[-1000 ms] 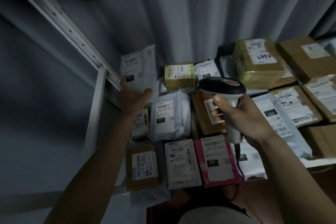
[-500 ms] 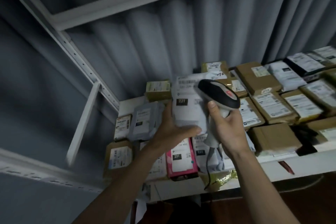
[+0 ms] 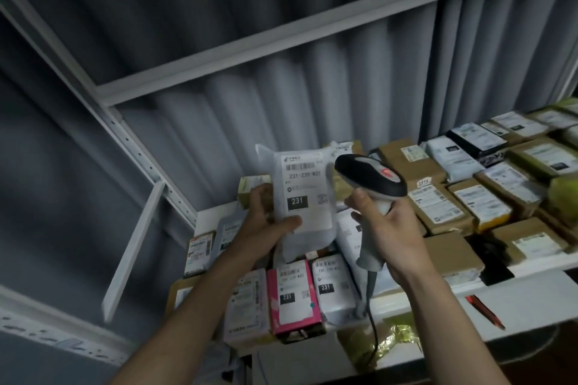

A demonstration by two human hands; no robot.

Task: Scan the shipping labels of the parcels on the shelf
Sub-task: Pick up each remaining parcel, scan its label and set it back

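The white mailer (image 3: 301, 194) is being gripped upright above the shelf (image 3: 488, 289) by the left hand (image 3: 264, 219). Beside it, the right hand (image 3: 386, 228) is clasping the scanner (image 3: 370, 176). Labelled parcels (image 3: 434, 208) are crowding the shelf behind; a pink parcel (image 3: 294, 298) is lying below.

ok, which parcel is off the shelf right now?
The white parcel marked 231, gripped upright by the left hand; all others lie on the shelf.
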